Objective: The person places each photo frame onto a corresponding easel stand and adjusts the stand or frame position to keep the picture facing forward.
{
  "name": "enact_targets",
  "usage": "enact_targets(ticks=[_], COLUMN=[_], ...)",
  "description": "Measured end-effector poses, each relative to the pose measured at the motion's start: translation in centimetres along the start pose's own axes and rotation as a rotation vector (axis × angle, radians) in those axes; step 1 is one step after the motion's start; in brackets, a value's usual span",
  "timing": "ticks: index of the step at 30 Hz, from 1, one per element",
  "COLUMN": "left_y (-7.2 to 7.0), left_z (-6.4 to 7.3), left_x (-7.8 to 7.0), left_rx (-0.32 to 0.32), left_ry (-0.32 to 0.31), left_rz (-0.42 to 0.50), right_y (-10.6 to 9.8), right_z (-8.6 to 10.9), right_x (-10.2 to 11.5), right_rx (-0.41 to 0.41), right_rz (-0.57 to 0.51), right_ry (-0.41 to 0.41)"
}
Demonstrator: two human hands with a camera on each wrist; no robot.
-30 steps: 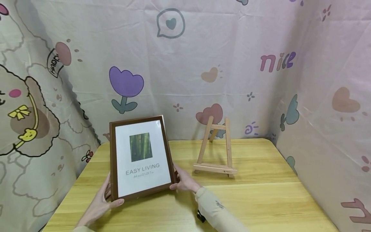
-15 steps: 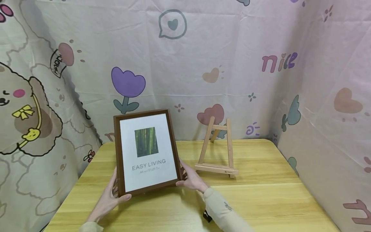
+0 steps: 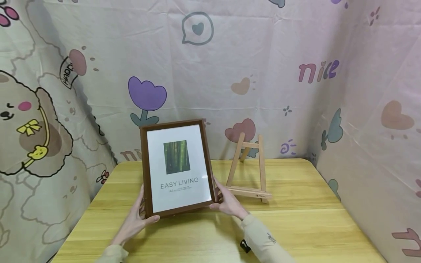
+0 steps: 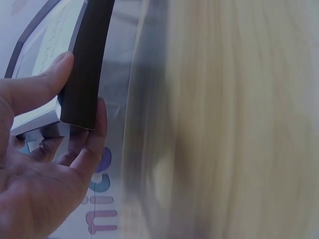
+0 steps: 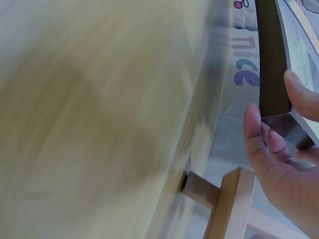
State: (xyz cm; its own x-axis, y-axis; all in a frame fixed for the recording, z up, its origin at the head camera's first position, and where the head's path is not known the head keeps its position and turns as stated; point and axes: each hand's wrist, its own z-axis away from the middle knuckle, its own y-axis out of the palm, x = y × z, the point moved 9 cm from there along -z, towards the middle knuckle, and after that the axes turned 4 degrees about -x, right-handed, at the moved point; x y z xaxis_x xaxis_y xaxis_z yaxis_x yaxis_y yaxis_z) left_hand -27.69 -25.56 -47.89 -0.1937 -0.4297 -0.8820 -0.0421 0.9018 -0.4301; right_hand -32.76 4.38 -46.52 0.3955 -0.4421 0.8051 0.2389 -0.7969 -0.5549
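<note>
A brown picture frame (image 3: 177, 168) with a bamboo picture and the words "EASY LIVING" is held upright, tilted a little, above the table. My left hand (image 3: 135, 223) grips its lower left corner, thumb on the front; the left wrist view shows the fingers curled behind the frame's edge (image 4: 87, 69). At the lower right corner my right hand (image 3: 230, 202) holds it the same way, thumb in front and fingers behind, as the right wrist view shows at the frame's side (image 5: 273, 59). Just right of that hand stands a small wooden easel (image 3: 250, 191) on the table.
The wooden table (image 3: 296, 219) reaches back to a hanging cloth (image 3: 204, 73) printed with cartoon figures, which also closes both sides. A small black object (image 3: 245, 246) shows beside the right sleeve. In the right wrist view, part of the easel (image 5: 232, 204) appears below the hand.
Both hands have carried the picture frame to the right and slightly up, closer to the easel. The easel stays where it stood; the head view has shifted slightly.
</note>
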Motion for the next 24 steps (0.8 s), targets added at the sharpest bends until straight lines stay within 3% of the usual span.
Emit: enact_targets(ticks=[10,18,24], left_y=[1.7,3.2,4.4], left_z=[-1.0,-2.1,-2.9], left_x=[-1.3,-2.8,-3.9], left_rx=[0.006,-0.003,0.009], left_ry=[0.051,0.134,0.14], left_rz=[0.015,0.019,0.023], right_y=[-2.2,-4.6,-6.1], right_z=[0.9,1.8,2.5], right_x=[-0.9,-1.7,-2.4], right_rx=[-0.044,-0.119,-0.127], right_rz=[0.014,0.012,-0.004], right_ry=[0.022,0.055,0.075])
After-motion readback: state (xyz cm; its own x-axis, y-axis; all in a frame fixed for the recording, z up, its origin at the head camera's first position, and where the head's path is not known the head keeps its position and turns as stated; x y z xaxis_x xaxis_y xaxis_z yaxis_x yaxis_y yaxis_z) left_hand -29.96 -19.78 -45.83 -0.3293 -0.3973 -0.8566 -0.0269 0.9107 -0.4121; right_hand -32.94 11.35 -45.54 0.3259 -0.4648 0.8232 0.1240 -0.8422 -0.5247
